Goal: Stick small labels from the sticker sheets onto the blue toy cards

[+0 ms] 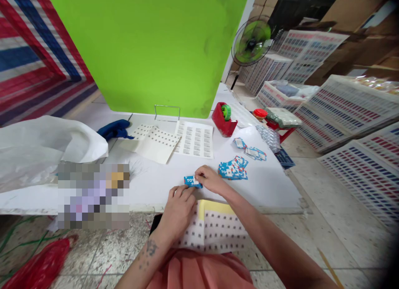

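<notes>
Between my hands a small blue card with white lettering lies on the white table. My right hand is over the card's right end, fingertips pinched together at a small white piece on it. Beside the card's lower edge rests my left hand, palm down, its fingers bent and slightly apart. A pile of blue cards lies right of my right hand, with a smaller group of cards behind it. On my lap, below the hands, is a sheet of small dark-printed stickers with a yellow edge.
Sticker sheets lie behind the hands, near a red tape dispenser. A green board stands at the back. White plastic bags and a blue cloth are at left. Crates and a fan stand right.
</notes>
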`<state>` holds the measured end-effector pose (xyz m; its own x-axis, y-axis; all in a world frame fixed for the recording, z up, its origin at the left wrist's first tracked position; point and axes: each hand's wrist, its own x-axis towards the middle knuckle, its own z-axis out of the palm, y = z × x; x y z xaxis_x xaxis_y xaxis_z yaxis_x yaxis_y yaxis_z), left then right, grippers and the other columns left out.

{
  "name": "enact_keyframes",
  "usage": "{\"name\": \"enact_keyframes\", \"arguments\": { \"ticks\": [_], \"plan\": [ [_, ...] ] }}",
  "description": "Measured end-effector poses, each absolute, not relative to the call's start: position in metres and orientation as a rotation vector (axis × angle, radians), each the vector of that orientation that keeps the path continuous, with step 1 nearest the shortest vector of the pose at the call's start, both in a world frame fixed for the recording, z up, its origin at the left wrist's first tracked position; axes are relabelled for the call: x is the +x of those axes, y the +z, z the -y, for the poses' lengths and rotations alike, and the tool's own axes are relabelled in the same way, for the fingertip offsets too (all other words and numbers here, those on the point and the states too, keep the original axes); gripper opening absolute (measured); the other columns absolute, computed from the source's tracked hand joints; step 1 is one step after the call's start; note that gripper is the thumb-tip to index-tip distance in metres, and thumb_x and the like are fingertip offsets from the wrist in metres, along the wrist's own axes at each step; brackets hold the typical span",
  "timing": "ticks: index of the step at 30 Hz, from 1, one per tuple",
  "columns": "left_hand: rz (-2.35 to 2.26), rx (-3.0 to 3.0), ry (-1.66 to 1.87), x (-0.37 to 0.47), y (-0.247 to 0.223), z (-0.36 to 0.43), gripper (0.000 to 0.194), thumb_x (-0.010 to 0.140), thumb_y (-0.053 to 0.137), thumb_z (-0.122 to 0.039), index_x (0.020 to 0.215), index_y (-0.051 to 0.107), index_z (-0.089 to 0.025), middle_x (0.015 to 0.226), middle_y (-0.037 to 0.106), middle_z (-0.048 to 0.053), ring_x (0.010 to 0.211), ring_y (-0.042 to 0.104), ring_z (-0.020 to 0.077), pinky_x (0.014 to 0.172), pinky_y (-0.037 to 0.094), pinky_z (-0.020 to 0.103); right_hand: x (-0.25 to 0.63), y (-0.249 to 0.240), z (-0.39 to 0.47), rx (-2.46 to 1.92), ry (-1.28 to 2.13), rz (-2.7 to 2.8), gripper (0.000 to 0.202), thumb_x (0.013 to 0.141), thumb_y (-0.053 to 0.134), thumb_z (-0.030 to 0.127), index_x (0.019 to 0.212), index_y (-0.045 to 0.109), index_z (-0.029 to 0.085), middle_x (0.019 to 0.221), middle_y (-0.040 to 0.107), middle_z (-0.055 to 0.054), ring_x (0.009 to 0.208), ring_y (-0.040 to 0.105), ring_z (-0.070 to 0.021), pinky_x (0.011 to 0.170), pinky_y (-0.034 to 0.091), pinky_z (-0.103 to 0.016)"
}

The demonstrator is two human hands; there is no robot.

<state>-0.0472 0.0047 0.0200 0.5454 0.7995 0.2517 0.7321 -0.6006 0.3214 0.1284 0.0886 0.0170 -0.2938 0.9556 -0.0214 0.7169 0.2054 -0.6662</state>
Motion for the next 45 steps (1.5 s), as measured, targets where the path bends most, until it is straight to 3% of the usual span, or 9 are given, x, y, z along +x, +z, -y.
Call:
{"name": "enact_keyframes", "arguments": {
  "ticks": [14,26,45],
  "plan": [
    [-1.306,2.622,0.485,-0.043,0.022,-0.012,0.016,0.090,0.046,-0.020,0.098,0.060,-0.019,0.134,0.050,0.002,0.118,0.042,0.0264,0.095,0.035,0.044,0.126,0.020,-0.085,-1.536,0.793,2.063,0.009,0.079,0.056,0.013,0.072,0.061,0.017,0.077,0.056,-0.002,0.077,0.052,-0.0146,0.072,0.041,-0.027],
    [-1.317,2.633,0.588,-0.044,0.024,-0.009,0.011,0.087,0.051,-0.018,0.093,0.060,-0.020,0.127,0.054,0.003,0.119,0.040,0.0238,0.100,0.030,0.046,0.128,0.022,-0.073,-1.440,0.570,2.016,0.006,0.072,0.069,0.016,0.073,0.064,0.020,0.094,0.057,-0.004,0.092,0.051,-0.0189,0.086,0.038,-0.036],
    [-1.339,2.495,0.565,-0.054,0.029,0.004,0.014,0.085,0.050,-0.010,0.092,0.059,-0.020,0.115,0.056,0.003,0.104,0.043,0.0208,0.090,0.035,0.041,0.132,0.029,-0.079,-1.437,0.664,2.046,0.007,0.070,0.070,0.015,0.068,0.065,0.020,0.096,0.064,-0.004,0.093,0.053,-0.0199,0.086,0.037,-0.036]
  ]
}}
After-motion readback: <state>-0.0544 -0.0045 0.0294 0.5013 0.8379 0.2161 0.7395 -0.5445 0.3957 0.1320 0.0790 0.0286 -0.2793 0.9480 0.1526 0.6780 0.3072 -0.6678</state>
